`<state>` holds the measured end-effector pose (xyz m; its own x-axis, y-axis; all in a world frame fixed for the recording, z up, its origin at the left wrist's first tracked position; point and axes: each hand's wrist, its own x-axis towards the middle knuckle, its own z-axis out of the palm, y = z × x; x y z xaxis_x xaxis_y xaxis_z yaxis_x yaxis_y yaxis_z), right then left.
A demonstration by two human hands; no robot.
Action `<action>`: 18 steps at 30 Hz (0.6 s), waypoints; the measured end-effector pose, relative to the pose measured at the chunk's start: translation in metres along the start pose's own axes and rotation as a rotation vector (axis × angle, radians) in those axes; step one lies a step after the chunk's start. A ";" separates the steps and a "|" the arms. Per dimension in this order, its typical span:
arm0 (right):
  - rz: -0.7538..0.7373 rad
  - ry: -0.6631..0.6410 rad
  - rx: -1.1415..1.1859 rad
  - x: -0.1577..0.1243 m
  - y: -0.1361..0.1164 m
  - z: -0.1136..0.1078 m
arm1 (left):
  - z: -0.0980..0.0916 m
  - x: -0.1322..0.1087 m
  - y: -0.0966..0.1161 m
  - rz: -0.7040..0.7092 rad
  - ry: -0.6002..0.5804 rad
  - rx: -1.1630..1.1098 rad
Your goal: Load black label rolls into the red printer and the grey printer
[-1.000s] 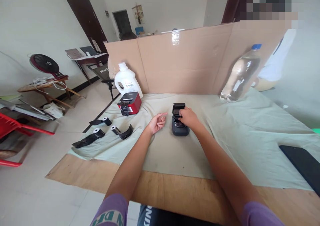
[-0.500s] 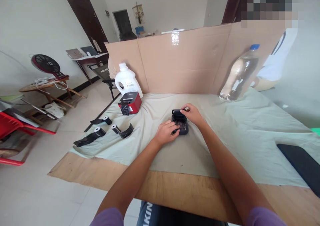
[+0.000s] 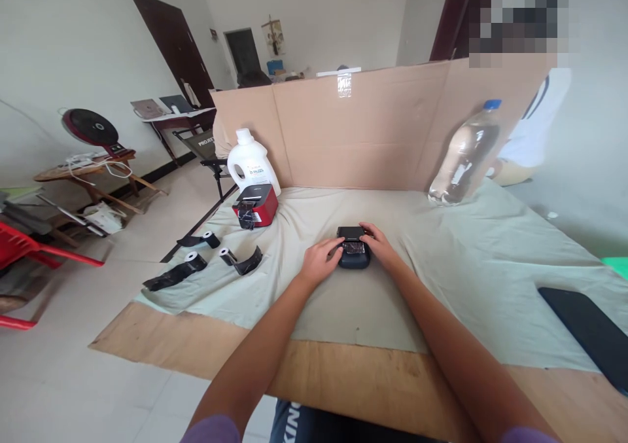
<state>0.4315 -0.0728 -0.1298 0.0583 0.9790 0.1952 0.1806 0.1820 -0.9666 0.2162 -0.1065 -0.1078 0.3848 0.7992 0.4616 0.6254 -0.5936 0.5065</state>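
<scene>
A small black portable printer [image 3: 354, 260] lies on the cloth in front of me, its lid [image 3: 350, 234] lowered. A shiny dark strip [image 3: 353, 248] shows at the front edge of that lid. My left hand [image 3: 321, 260] grips the printer's left side, thumb and fingers at the lid's corner. On the opposite side my right hand [image 3: 380, 247] has its fingers curled round the right edge. Both hands are closed against the casing, and the printer's far side is partly hidden.
Left on the cloth [image 3: 314, 318] lie several small rolls [image 3: 195, 260] with black strips unrolled. Behind them are a red and black printer [image 3: 265, 206] and a white jug [image 3: 255, 161]. A water bottle [image 3: 464, 158], a cardboard screen [image 3: 358, 135] and a black phone-like slab [image 3: 583, 328] are also there.
The printer's lid has swung from standing open to lowered. My left fingers have come out of the compartment to its left side; my right hand has come down with the lid.
</scene>
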 end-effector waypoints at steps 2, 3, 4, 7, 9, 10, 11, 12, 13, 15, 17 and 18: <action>-0.007 -0.013 -0.013 0.001 0.004 -0.001 | 0.001 0.002 -0.001 -0.098 -0.030 -0.008; -0.015 -0.021 -0.030 0.002 0.006 -0.001 | 0.002 0.003 -0.001 -0.140 -0.047 -0.003; -0.025 -0.027 -0.047 0.002 0.007 -0.001 | 0.003 0.004 -0.001 -0.174 -0.062 0.005; -0.037 -0.049 -0.061 0.001 0.009 0.000 | 0.006 0.005 0.002 -0.217 -0.099 0.024; -0.032 -0.025 -0.052 -0.003 0.008 0.001 | 0.006 0.004 0.003 -0.213 -0.132 0.030; -0.027 0.011 -0.051 -0.006 0.007 0.002 | 0.006 0.003 0.003 -0.207 -0.154 0.033; -0.020 0.060 -0.053 -0.009 0.006 0.003 | 0.005 0.003 0.003 -0.188 -0.181 0.035; -0.013 0.113 -0.057 -0.012 0.006 0.004 | 0.004 0.002 0.003 -0.155 -0.210 0.034; -0.005 0.161 -0.058 -0.015 0.005 0.006 | 0.003 0.002 0.002 -0.112 -0.238 0.030; 0.012 0.236 -0.033 -0.020 0.003 0.013 | 0.001 0.002 -0.001 -0.029 -0.282 0.011; 0.036 0.283 0.021 -0.024 0.002 0.021 | 0.000 0.000 -0.003 0.011 -0.298 -0.026; 0.052 0.296 0.056 -0.025 0.001 0.025 | 0.000 -0.001 -0.004 0.016 -0.296 -0.044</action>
<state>0.4053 -0.0946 -0.1394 0.3511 0.9194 0.1774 0.1157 0.1455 -0.9826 0.2137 -0.1051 -0.1101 0.5799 0.7784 0.2403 0.5902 -0.6048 0.5347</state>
